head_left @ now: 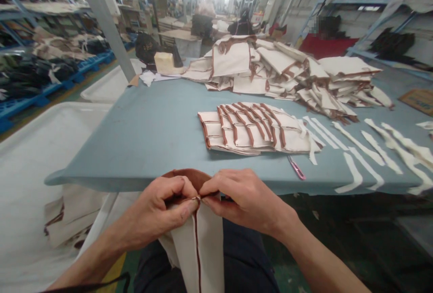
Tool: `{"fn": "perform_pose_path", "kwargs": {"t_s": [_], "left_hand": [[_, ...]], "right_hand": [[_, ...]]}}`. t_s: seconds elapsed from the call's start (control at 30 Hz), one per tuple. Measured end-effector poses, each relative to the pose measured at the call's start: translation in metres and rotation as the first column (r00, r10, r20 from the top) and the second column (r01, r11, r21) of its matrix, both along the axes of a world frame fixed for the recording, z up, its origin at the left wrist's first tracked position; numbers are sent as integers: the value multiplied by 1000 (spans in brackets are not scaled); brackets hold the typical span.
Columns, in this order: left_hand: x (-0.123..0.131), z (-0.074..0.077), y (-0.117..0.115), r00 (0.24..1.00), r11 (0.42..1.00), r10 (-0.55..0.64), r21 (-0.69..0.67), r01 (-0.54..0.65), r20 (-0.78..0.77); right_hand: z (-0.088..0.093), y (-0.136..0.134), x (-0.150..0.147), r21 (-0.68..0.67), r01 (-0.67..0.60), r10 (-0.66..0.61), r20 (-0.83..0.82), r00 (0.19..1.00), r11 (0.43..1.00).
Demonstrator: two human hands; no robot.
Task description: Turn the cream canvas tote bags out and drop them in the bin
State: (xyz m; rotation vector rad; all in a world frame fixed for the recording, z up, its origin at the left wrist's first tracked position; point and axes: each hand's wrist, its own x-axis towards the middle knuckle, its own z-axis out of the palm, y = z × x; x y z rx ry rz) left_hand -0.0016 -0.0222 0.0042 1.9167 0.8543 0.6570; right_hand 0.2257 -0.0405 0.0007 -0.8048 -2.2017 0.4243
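Cloth piece (210, 248) points lengthwise from lap (243, 252) to surface (145, 117)

The left hand (165, 207) and right hand (241, 196) come together near the far end of the off-white piece, each pinching the cloth beside the seam (196, 243). The piece is just in front of the near edge of the surface, over the dark-trousered lap. Its long axis runs nearly straight away from the body, and the dark seam follows that line. A brown band (192, 176) curves across the far end, beyond the hands; the near end passes out of view. On the surface, a brown-edged stack (243, 130) lies ahead and to the right, a pink tool (297, 169) near it, white strips (354, 173) farther right, and a larger heap (233, 61) behind.
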Motion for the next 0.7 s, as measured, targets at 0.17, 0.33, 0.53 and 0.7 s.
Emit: {"fn": "perform_pose_path", "kwargs": {"t_s": [0.17,0.33,0.53,0.7], "left_hand": [[-4,-1,2,999,999,-33,17,33,2],[-6,0,-1,999,999,-53,10,53,2],[-1,-3,-3,999,998,17,61,-14,-52],[5,3,4,990,989,24,147,-3,-137]], "right_hand": [[8,-5,-4,159,23,-46,142,989,987],[10,-5,-12,135,67,-78,78,994,989],[7,0,-13,-60,55,-53,36,998,997],[11,5,-12,-167,69,-42,159,986,984]]}}
